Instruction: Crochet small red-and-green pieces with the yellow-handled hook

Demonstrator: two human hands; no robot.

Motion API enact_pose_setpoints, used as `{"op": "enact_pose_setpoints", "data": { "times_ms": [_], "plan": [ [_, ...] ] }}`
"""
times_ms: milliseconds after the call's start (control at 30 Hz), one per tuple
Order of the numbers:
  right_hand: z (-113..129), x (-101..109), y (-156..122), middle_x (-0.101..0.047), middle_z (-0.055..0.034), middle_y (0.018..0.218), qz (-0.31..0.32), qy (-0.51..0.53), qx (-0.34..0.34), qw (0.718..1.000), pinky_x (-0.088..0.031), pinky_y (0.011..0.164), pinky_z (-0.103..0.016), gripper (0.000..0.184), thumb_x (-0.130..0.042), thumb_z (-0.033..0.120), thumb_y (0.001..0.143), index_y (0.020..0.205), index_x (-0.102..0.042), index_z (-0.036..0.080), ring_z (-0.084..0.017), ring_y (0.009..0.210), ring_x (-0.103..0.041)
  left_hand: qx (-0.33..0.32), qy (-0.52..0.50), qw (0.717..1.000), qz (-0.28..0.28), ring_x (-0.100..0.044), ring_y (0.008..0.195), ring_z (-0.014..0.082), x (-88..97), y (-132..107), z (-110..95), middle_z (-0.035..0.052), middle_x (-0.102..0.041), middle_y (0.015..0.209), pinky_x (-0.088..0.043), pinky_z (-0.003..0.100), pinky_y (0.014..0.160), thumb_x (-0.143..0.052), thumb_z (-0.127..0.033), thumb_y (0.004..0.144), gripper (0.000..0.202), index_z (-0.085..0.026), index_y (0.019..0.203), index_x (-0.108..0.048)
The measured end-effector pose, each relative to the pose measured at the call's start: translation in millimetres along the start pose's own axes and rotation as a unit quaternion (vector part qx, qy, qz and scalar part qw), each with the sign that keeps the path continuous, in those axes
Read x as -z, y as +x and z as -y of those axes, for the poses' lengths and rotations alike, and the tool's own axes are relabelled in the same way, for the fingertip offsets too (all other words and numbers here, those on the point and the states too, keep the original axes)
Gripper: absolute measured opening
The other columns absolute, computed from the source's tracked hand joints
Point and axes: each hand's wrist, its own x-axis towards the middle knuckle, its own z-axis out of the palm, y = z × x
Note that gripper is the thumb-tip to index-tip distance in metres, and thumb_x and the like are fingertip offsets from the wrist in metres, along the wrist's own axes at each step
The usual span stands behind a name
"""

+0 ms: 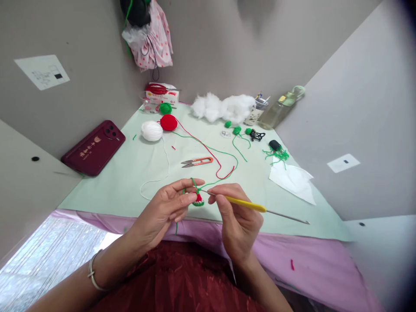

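Note:
My left hand [169,208] pinches a small red and green crochet piece [198,200], with green yarn [224,152] looped over its forefinger. My right hand [235,216] grips a yellow-handled crochet hook [253,206], whose tip is in the piece. Both hands hover over the near edge of the pale green mat [130,173]. The green strand and a red strand [208,149] trail back across the mat to a red yarn ball [168,122].
Orange thread snips [197,162] lie mid-mat. White [151,130] and green [165,108] yarn balls, white stuffing [222,107], a bottle [281,107], small green crochet bits [237,130], and white paper [292,180] sit farther back. A maroon phone [94,147] leans at left.

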Motion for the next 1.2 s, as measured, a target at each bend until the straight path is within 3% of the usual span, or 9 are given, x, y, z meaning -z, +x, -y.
{"op": "enact_pose_setpoints", "data": {
  "times_ms": [100, 233, 400, 500, 733, 933, 1200],
  "plan": [
    [-1.4, -0.5, 0.5, -0.077, -0.0024, 0.094, 0.007, -0.002, 0.019, 1.0, -0.057, 0.074, -0.034, 0.023, -0.062, 0.01, 0.1, 0.109, -0.077, 0.026, -0.018, 0.085, -0.071, 0.002, -0.001, 1.0, 0.006, -0.026, 0.049, -0.0007, 0.6, -0.6, 0.8, -0.0038, -0.059, 0.079, -0.021, 0.017, 0.046, -0.084, -0.028, 0.087, 0.023, -0.024, 0.11, -0.083],
    [-2.0, -1.7, 1.5, -0.079, -0.0031, 0.099, 0.065, -0.008, 0.025, 0.998, -0.058, 0.076, -0.033, 0.026, -0.063, 0.008, 0.1, 0.111, -0.076, 0.027, -0.018, 0.093, -0.073, 0.007, -0.003, 1.0, 0.019, -0.026, 0.049, -0.0007, 0.1, -0.7, 1.7, -0.0027, -0.061, 0.081, -0.021, 0.018, 0.046, -0.085, -0.028, 0.086, 0.022, -0.023, 0.107, -0.084],
    [0.1, 0.4, 1.0, -0.074, -0.0013, 0.089, 0.012, -0.01, -0.011, 1.0, -0.055, 0.07, -0.031, 0.019, -0.063, 0.012, 0.1, 0.106, -0.076, 0.024, -0.015, 0.078, -0.07, 0.017, -0.01, 1.0, 0.007, -0.026, 0.049, -0.0008, -0.2, 0.2, 0.4, -0.0037, -0.058, 0.082, -0.021, 0.018, 0.046, -0.087, -0.028, 0.085, 0.03, -0.026, 0.115, -0.083],
    [1.3, 1.9, 1.6, -0.071, 0.0, 0.084, 0.022, -0.004, -0.027, 0.999, -0.054, 0.07, -0.03, 0.017, -0.063, 0.013, 0.1, 0.105, -0.076, 0.023, -0.014, 0.075, -0.068, 0.014, -0.011, 1.0, 0.004, -0.025, 0.048, -0.0015, 0.6, 0.1, 0.3, -0.0039, -0.057, 0.081, -0.021, 0.018, 0.046, -0.086, -0.029, 0.086, 0.028, -0.024, 0.113, -0.084],
    [3.1, 1.0, 2.7, -0.071, 0.0002, 0.081, -0.027, 0.0, -0.005, 1.0, -0.054, 0.067, -0.03, 0.02, -0.061, 0.011, 0.1, 0.103, -0.077, 0.023, -0.014, 0.072, -0.067, 0.003, -0.015, 1.0, -0.004, -0.026, 0.047, -0.0017, 1.9, 0.7, 2.3, -0.0058, -0.056, 0.077, -0.023, 0.016, 0.046, -0.084, -0.027, 0.087, 0.021, -0.021, 0.107, -0.081],
    [3.2, 2.3, 0.8, -0.071, -0.0001, 0.081, -0.007, 0.017, -0.011, 1.0, -0.054, 0.067, -0.031, 0.019, -0.062, 0.013, 0.1, 0.104, -0.077, 0.024, -0.015, 0.073, -0.068, 0.01, -0.037, 0.999, -0.013, -0.022, 0.045, 0.0004, 0.7, 1.3, 1.0, -0.0112, -0.042, 0.059, -0.025, 0.014, 0.045, -0.087, -0.026, 0.084, 0.017, -0.018, 0.094, -0.075],
    [2.9, 2.4, 0.4, -0.07, 0.0005, 0.079, 0.008, 0.014, -0.017, 1.0, -0.054, 0.068, -0.03, 0.018, -0.063, 0.013, 0.1, 0.103, -0.077, 0.023, -0.015, 0.074, -0.067, 0.01, -0.036, 0.999, -0.006, -0.022, 0.045, 0.0008, -0.2, 0.6, 1.6, -0.0116, -0.043, 0.058, -0.024, 0.014, 0.045, -0.087, -0.026, 0.084, 0.018, -0.018, 0.091, -0.073]
  ]
}}
